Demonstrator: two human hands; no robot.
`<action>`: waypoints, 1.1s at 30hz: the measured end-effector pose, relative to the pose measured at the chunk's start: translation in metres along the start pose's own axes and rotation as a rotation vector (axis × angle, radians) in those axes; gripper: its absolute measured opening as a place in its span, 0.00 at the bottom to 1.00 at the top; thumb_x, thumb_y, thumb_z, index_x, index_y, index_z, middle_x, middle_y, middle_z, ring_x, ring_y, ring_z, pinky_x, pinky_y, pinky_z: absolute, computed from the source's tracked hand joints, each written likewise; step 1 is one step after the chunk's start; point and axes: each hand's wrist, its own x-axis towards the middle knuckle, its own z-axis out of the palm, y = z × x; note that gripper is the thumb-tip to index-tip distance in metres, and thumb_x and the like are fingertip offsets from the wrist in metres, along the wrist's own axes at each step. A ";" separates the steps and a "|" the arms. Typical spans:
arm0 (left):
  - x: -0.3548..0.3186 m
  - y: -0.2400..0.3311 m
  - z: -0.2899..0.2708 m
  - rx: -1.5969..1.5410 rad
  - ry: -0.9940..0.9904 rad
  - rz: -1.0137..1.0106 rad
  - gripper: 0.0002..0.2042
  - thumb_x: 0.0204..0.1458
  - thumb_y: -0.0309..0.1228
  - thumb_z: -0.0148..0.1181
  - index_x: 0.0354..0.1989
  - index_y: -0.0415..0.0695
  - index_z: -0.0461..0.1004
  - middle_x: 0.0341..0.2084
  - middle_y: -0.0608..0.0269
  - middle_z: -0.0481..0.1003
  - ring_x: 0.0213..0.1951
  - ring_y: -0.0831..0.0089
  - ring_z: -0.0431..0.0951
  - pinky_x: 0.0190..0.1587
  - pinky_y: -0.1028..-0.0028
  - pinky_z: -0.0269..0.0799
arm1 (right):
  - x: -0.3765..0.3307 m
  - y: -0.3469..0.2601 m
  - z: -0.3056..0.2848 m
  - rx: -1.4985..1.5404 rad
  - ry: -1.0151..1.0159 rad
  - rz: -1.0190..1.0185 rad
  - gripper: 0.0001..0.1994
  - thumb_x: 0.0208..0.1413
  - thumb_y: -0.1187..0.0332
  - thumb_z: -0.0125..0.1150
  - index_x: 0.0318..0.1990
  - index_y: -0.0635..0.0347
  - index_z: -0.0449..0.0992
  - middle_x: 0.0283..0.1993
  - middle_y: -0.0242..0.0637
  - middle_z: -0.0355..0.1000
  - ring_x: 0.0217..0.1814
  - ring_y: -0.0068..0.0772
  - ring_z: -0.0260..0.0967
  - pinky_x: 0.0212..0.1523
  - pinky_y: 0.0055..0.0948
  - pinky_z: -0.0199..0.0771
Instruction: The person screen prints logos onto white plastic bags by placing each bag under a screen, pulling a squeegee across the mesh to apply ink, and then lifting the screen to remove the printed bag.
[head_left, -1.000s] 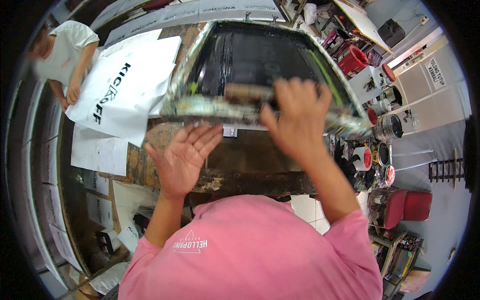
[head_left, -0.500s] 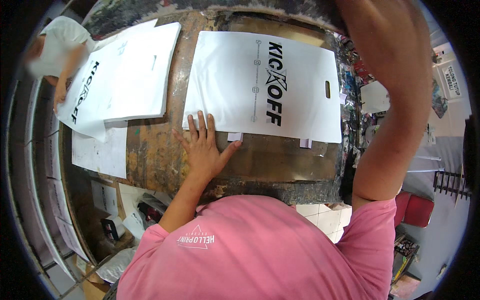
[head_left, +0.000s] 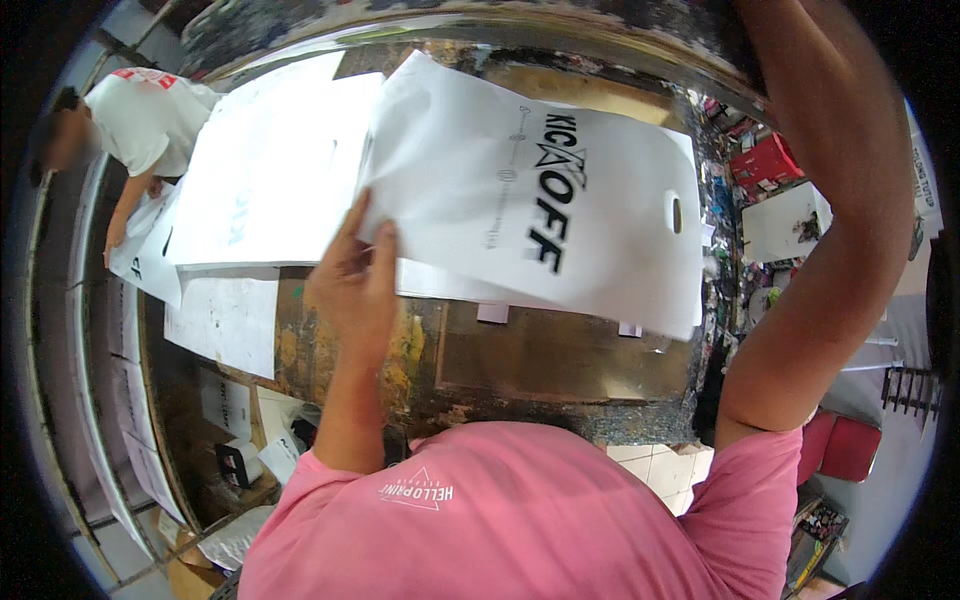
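Note:
A white plastic bag (head_left: pixel 620 210) with black print and a cut-out handle slot is lifted and bowed above the worktable (head_left: pixel 340 350). My left hand (head_left: pixel 352 285) pinches the bag's left edge between thumb and fingers. Under it shows the edge of another white sheet (head_left: pixel 430 282), lying on the table beside small pale tabs (head_left: pixel 492 313). My right arm (head_left: pixel 820 230) reaches up to a dark, ink-stained frame (head_left: pixel 640 30) at the far side; the hand itself lies outside the picture.
Left of the bag lies a stack of white bags (head_left: pixel 280 170). A co-worker (head_left: pixel 150 120) at the far left handles another printed bag (head_left: pixel 150 245). A white sheet (head_left: pixel 225 320) hangs near the table's front left. Racks (head_left: pixel 100 350) stand left; ink-smeared clutter (head_left: pixel 770 225) lies right.
My left hand, earlier flat and spread at the bag's lower left corner, has taken its edge and raised it leftward. The co-worker's bag has moved off the stack, toward the left.

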 end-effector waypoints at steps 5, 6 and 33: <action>0.039 -0.049 -0.100 -0.113 -0.036 -0.162 0.35 0.48 0.18 0.58 0.70 0.33 0.60 0.29 0.55 0.80 0.24 0.81 0.76 0.26 0.80 0.71 | -0.007 0.030 0.013 -0.137 0.053 -0.151 0.23 0.64 0.50 0.49 0.53 0.60 0.76 0.43 0.52 0.76 0.44 0.46 0.76 0.47 0.36 0.72; 0.051 -0.062 -0.119 -0.081 -0.058 -0.160 0.35 0.47 0.18 0.58 0.69 0.33 0.61 0.33 0.54 0.79 0.27 0.79 0.77 0.29 0.79 0.73 | -0.011 0.034 0.013 -0.167 0.071 -0.176 0.24 0.65 0.50 0.49 0.55 0.59 0.76 0.44 0.53 0.77 0.45 0.47 0.76 0.49 0.36 0.72; -0.148 -0.108 -0.026 -1.200 -0.503 -0.870 0.40 0.64 0.61 0.43 0.68 0.34 0.54 0.60 0.40 0.67 0.64 0.50 0.68 0.68 0.52 0.63 | -0.271 0.008 0.129 0.185 -0.653 -0.041 0.24 0.49 0.62 0.71 0.55 0.57 0.77 0.48 0.45 0.75 0.52 0.50 0.72 0.52 0.46 0.74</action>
